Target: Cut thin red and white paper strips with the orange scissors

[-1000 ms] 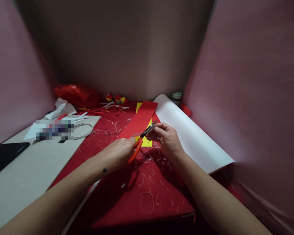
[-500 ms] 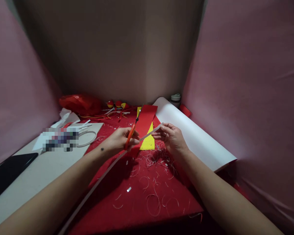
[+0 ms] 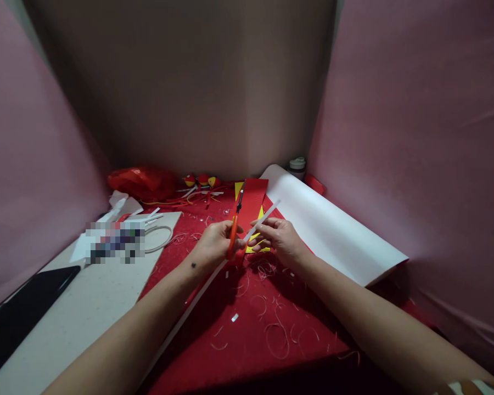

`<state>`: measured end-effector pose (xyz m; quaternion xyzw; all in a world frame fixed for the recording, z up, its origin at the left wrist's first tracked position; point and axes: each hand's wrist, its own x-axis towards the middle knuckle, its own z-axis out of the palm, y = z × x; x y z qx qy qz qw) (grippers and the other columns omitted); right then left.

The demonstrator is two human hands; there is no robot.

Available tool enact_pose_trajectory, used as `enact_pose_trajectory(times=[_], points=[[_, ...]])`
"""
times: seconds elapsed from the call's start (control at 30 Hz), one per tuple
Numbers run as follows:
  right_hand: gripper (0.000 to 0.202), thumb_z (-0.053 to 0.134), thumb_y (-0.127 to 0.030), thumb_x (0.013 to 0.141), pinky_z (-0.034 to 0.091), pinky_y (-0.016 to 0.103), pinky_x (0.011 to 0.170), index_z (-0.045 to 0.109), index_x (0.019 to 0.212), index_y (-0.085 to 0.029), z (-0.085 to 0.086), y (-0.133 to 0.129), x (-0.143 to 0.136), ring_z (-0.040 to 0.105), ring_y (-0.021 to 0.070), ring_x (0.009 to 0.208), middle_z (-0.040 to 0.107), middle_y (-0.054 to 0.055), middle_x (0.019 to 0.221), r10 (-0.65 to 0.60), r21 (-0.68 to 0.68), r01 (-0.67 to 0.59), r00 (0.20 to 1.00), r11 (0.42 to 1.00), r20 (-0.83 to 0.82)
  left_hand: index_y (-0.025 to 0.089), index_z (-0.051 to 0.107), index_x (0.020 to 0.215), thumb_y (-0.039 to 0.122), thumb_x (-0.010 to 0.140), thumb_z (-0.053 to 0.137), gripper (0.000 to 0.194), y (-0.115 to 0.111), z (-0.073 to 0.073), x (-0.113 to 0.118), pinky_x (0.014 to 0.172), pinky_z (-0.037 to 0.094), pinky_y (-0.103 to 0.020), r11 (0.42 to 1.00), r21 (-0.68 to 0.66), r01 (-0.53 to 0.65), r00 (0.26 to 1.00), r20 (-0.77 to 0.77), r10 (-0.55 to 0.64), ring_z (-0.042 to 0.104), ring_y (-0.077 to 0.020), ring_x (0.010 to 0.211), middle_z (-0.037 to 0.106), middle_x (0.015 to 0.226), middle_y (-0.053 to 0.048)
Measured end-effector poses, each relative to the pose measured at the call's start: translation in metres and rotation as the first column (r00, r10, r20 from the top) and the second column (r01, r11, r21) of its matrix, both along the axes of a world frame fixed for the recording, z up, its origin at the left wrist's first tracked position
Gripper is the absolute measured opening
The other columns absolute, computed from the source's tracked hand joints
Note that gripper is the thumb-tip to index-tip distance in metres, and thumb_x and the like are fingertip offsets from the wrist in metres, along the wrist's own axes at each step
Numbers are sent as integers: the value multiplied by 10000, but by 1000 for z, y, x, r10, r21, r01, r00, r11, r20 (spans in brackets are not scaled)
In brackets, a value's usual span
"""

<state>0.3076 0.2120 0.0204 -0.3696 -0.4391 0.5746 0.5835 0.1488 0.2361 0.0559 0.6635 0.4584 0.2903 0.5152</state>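
Note:
My left hand (image 3: 221, 240) is closed round orange-handled scissors (image 3: 234, 231), whose dark blades point up and away from me. A long narrow white strip (image 3: 197, 296) runs from the lower left through the left hand to my right hand (image 3: 280, 236). The right thumb and fingers pinch the strip, and its free end sticks out up and to the right past them. Beneath and behind the hands lie a red sheet (image 3: 255, 192) and a yellow sheet (image 3: 239, 190), partly hidden.
Thread scraps (image 3: 276, 334) litter the red cloth (image 3: 214, 356). A large white roll (image 3: 333, 230) lies at the right, a bottle (image 3: 297, 166) behind it. A red bag (image 3: 142, 182) and small red-yellow ornaments (image 3: 203, 180) sit at the back. A black device (image 3: 28, 296) rests on the left board (image 3: 102, 312).
The right hand has slid back along the strip, closer to the left hand, so more of its end sticks out. The whole view has shifted slightly, moving most things to the right.

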Motion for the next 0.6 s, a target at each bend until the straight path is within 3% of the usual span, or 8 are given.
enact_pose_trajectory(times=[0.23, 0.33, 0.6], points=[[97, 623, -211, 697, 505, 222, 438, 619, 727, -118, 17, 14, 2, 627, 138, 465, 647, 45, 572, -98, 8, 98, 994, 995, -42, 130, 503, 793, 99, 578, 638, 255, 2, -1, -5, 386, 295, -194, 999, -33, -29, 999, 22, 30, 391, -38, 369, 501, 470, 75], [100, 617, -201, 696, 506, 226, 439, 614, 747, -115, 22, 23, 6, 639, 144, 485, 680, 71, 651, -102, 41, 105, 992, 994, -70, 140, 492, 792, 88, 582, 633, 258, 7, -3, -9, 375, 299, -200, 997, -65, -53, 998, 42, 56, 406, -47, 360, 510, 466, 65], [145, 680, -228, 649, 505, 227, 451, 569, 661, -136, 1, 24, -4, 630, 146, 471, 615, 11, 525, -75, 42, 76, 997, 996, -32, 133, 492, 779, 38, 621, 597, 212, 7, 1, -9, 385, 326, -198, 990, -113, -85, 994, 65, 93, 444, -51, 373, 542, 478, 44]])
